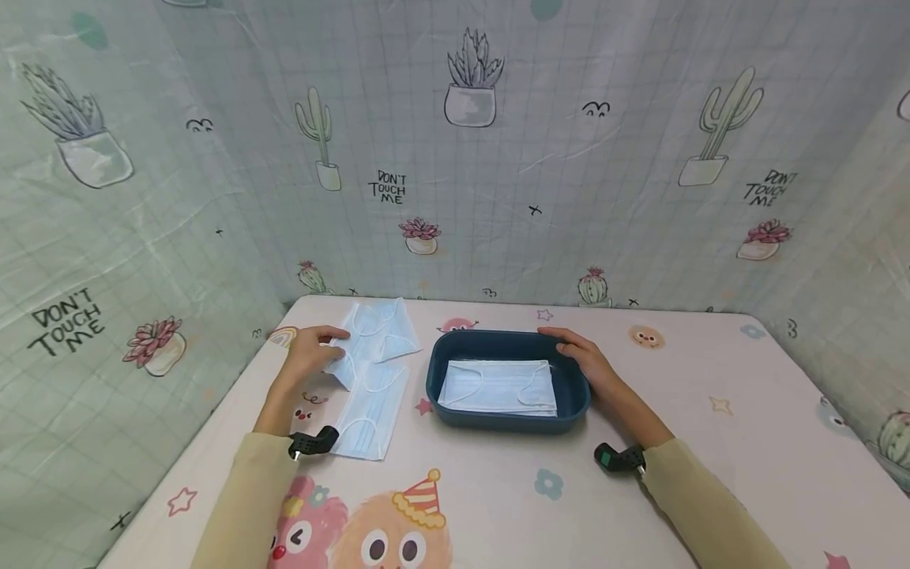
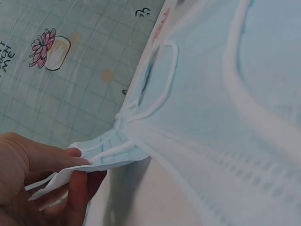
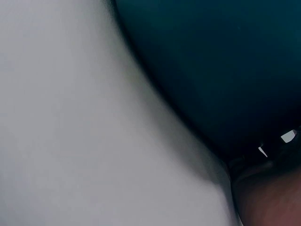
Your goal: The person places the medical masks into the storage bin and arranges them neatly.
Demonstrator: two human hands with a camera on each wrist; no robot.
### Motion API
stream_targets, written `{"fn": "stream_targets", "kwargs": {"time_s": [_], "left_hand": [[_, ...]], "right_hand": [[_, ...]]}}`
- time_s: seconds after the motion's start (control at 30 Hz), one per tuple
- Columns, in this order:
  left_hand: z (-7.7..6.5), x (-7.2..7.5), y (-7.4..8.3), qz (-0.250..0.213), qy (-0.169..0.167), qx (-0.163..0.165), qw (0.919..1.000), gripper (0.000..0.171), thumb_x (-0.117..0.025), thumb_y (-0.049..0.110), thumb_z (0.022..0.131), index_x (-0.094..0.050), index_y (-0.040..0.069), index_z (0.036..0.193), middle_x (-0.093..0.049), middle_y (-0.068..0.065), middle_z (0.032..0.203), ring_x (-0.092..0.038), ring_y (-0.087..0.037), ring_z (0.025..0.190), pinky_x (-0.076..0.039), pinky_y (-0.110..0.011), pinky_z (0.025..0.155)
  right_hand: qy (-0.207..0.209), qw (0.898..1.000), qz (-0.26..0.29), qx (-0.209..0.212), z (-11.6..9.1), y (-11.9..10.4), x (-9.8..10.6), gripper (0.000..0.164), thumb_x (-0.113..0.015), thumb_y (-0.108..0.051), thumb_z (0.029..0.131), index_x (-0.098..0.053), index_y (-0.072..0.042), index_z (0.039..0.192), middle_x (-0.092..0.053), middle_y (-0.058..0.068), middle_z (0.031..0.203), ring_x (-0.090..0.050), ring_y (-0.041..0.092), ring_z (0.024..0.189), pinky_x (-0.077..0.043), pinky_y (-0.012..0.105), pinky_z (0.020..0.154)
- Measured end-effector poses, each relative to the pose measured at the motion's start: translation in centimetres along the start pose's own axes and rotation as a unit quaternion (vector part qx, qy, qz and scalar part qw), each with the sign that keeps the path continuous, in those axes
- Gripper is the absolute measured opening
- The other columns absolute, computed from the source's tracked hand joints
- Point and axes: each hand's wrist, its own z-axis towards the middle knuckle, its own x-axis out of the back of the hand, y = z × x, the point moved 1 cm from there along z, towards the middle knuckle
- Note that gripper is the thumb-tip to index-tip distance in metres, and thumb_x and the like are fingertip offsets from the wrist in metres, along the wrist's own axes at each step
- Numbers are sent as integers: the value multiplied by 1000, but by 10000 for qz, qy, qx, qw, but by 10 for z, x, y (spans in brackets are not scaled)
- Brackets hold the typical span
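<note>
My left hand (image 1: 313,352) pinches the edge of a pale blue face mask (image 1: 344,365) at the left of the table. In the left wrist view, thumb and fingers hold the mask's pleated end (image 2: 110,153), lifted and bent. More face masks lie under and beside it, one (image 1: 370,415) stretching toward the front, with white ear loops on top. My right hand (image 1: 586,359) grips the back right corner of a dark blue plastic box (image 1: 512,424), fingers over its rim. Inside the box lies a neat stack of face masks (image 1: 498,387). The right wrist view shows mostly the box's side (image 3: 211,70).
A pale tablecloth (image 1: 626,514) with cartoon prints covers the table. Behind and to the sides hangs a grey-green curtain (image 1: 526,158) printed with cactus pots. A black wrist device (image 1: 313,441) sits at the left sleeve, another (image 1: 620,458) at the right.
</note>
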Motion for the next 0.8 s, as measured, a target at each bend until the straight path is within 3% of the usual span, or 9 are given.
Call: {"fn": "stream_targets", "kwargs": {"time_s": [0.17,0.6,0.8], "left_hand": [[2,-9,3,-40,-283,30,9996,37,-64,3,94,-69,2,130,-59,-24,141,-54,-36,123,-51,-39,94],[2,-4,9,-416,-159,-47,9990,39,-64,2,94,-67,0,132,-56,-26,146,-48,-41,137,-44,-54,111],[-2,-2,20,-671,-7,-32,9977,38,-63,2,95,-67,3,133,-56,-22,147,-48,-38,134,-44,-51,109]], "right_hand": [[-17,10000,96,8,0,0,0,47,-37,-7,107,-49,-3,151,-41,18,163,-25,33,158,-13,58,130],[-60,9999,149,-13,-1,0,0,47,-35,-6,107,-47,-2,152,-39,18,164,-26,33,158,-14,56,130],[-61,9999,135,29,-2,0,0,47,-37,-8,107,-48,-3,152,-40,18,164,-25,32,158,-14,56,130]]}}
